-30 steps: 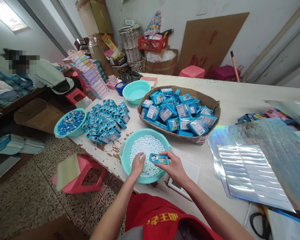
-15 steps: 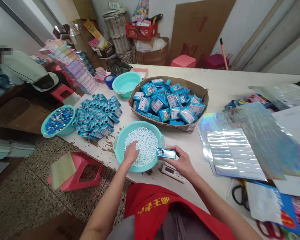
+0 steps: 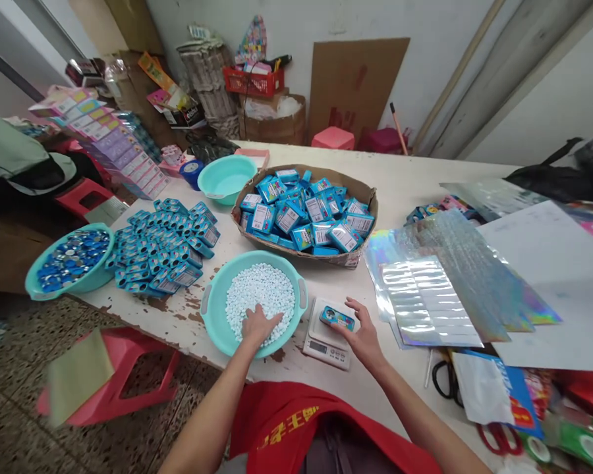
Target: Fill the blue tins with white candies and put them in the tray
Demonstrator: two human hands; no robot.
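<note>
A turquoise basin (image 3: 211,322) holds a heap of small white tablets (image 3: 261,289). My left hand (image 3: 258,327) is in this heap, its fingers spread and their tips partly hidden among the tablets. To the right, a small blue tin (image 3: 337,318) lies on the platform of a white digital scale (image 3: 329,354). Around the tin's right end is my right hand (image 3: 366,339), thumb and fingers apart; the thumb is close to the tin's near edge, and whether it touches is unclear. Behind the basin, a cut-down cardboard box (image 3: 306,258) carries many blue tins (image 3: 301,214).
Open blue tins (image 3: 163,247) stand packed together at left, beside a basin of blue and silver caps (image 3: 74,260). Another turquoise basin (image 3: 227,178) stands behind. Shiny sheets (image 3: 429,303), black-handled scissors (image 3: 445,380) and packets are at right. A pink stool (image 3: 143,375) stands by the table.
My right hand has set the tin down on the scale and its fingers have loosened around it. My left hand remains in the tablets, its thumb now spread wider. The view has shifted right.
</note>
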